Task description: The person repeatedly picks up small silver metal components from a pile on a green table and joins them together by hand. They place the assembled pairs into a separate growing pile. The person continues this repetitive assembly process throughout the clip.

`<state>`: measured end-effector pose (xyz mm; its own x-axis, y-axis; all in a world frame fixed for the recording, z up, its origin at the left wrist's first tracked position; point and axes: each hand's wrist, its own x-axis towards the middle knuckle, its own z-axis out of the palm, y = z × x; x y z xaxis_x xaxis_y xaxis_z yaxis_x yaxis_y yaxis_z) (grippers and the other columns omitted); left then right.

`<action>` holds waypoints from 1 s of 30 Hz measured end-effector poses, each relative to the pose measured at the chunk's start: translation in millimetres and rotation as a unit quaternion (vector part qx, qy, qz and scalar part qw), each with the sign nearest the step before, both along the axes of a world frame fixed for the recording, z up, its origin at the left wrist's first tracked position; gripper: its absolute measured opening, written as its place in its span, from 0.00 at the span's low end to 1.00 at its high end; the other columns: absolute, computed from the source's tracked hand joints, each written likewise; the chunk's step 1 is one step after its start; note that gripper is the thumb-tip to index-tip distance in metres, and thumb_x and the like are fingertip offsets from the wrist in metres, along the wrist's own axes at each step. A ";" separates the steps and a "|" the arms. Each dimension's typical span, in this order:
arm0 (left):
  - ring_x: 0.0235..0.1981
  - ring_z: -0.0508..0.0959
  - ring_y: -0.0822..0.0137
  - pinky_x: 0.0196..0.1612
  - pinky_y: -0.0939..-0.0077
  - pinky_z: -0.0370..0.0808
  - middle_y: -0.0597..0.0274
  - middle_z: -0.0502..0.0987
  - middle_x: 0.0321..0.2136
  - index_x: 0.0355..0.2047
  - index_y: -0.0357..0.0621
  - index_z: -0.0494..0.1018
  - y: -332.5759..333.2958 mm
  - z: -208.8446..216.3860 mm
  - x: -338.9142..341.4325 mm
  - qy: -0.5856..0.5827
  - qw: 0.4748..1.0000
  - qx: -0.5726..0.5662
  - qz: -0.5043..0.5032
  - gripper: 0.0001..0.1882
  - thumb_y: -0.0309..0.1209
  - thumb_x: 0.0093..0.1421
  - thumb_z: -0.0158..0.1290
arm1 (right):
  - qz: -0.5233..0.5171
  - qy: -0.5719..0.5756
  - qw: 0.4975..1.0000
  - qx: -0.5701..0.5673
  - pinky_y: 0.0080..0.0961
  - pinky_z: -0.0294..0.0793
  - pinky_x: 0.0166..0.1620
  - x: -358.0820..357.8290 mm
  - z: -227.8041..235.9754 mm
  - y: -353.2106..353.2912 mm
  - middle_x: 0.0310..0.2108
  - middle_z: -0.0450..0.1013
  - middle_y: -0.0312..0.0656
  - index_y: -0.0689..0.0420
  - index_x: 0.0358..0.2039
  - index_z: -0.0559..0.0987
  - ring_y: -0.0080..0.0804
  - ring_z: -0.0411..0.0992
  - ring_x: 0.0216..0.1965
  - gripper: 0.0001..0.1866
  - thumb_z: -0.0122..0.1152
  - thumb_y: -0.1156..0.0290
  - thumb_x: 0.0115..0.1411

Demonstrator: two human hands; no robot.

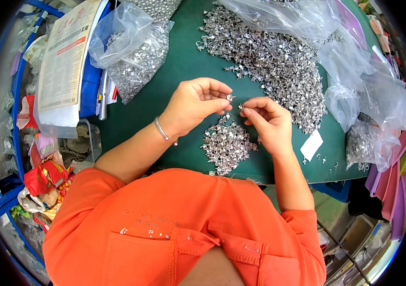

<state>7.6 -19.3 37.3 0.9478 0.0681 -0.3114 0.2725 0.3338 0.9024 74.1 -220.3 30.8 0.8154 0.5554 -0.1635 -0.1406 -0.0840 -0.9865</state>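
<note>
Between thumb and fingers, my left hand (194,106) pinches a small silvery metal piece (230,98). A bracelet circles that wrist. My right hand (270,123), a short way to the right, pinches another small metal piece (241,107). The two pieces are close together but apart; their exact kind is too small to make out. Just below the hands lies a small pile of shiny metal pieces (227,147) on the green tabletop (184,62). A much larger heap of darker grey metal pieces (279,66) spreads beyond my right hand.
Clear bags of metal pieces (141,62) stand at the far left, near a blue bin (90,86) with a newspaper (67,57). Plastic bags (346,95) cover part of the heap's right side. A white card (311,145) lies right of my right hand.
</note>
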 end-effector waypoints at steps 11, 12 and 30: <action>0.35 0.82 0.68 0.39 0.78 0.80 0.54 0.81 0.36 0.44 0.32 0.75 -7.7 -4.0 -4.4 0.047 0.986 -0.158 -0.033 0.10 0.24 0.64 0.54 | -0.013 0.222 0.965 0.140 0.26 0.83 0.43 1.6 3.6 -11.2 0.37 0.79 0.50 0.69 0.43 0.78 0.34 0.80 0.38 0.10 0.60 0.83 0.60; 0.34 0.82 0.68 0.38 0.78 0.80 0.54 0.81 0.36 0.44 0.33 0.75 -8.0 -4.0 -4.8 0.051 0.984 -0.165 -0.036 0.09 0.25 0.65 0.53 | -0.012 0.231 0.962 0.143 0.26 0.83 0.43 1.9 3.8 -12.0 0.37 0.79 0.50 0.68 0.43 0.78 0.34 0.80 0.38 0.10 0.60 0.83 0.60; 0.23 0.78 0.74 0.27 0.81 0.77 0.62 0.79 0.27 0.38 0.38 0.74 -4.7 -1.8 -6.3 0.096 0.967 -0.221 -0.085 0.07 0.30 0.67 0.52 | -0.009 0.406 0.873 0.268 0.26 0.84 0.40 7.5 -0.2 -16.7 0.34 0.78 0.45 0.64 0.39 0.78 0.33 0.80 0.35 0.07 0.59 0.83 0.60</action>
<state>1.2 -24.0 35.6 0.8551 -0.2635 -0.4464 0.5061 0.6113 0.6085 81.6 -237.0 30.6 0.5615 0.7175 -0.4123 -0.8087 0.3700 -0.4573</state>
